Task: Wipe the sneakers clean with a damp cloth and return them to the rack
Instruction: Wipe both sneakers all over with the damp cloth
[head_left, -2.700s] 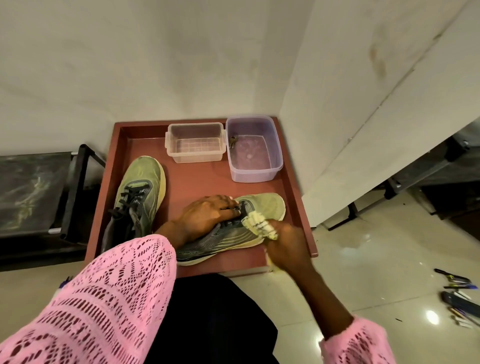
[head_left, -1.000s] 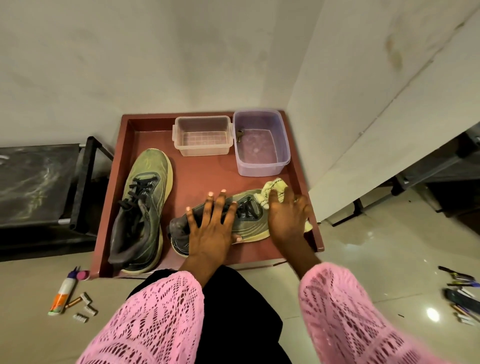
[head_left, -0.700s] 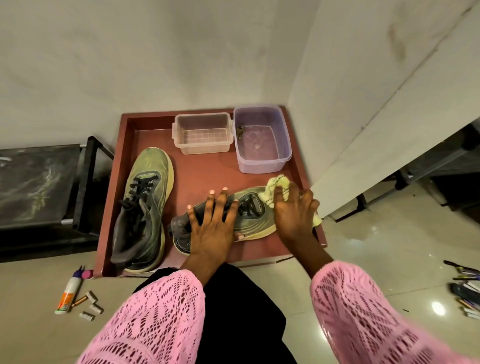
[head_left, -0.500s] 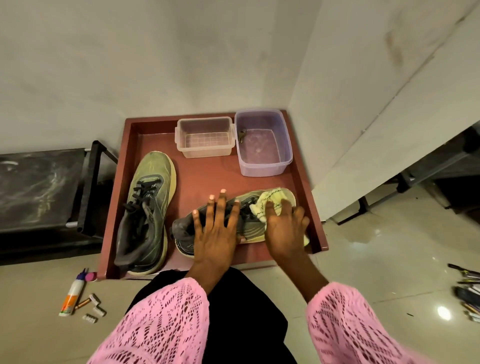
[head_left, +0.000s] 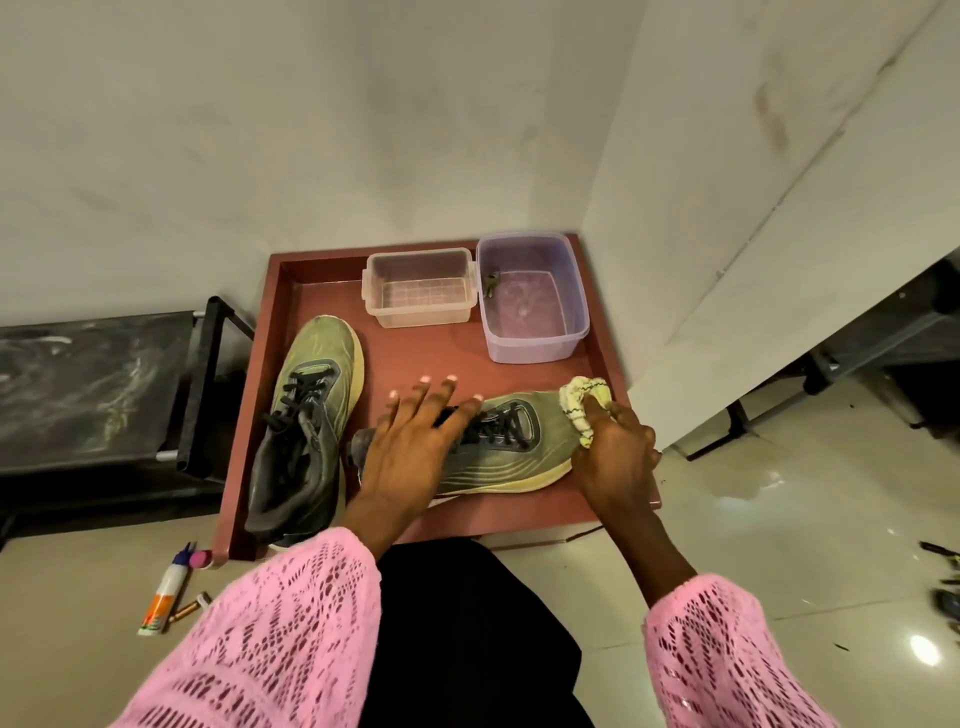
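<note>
Sneaker between hands — left flat, right gripping cloth.

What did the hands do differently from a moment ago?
The right hand slid the cloth along the lying sneaker towards its toe; its fingers, flat over the cloth a moment ago, now bunch it. The left hand lay curled on the sneaker at first, then flattened, and still presses it. The other sneaker, both tubs and the tray stayed put.

Pink openwork knit sleeves, black garment
</note>
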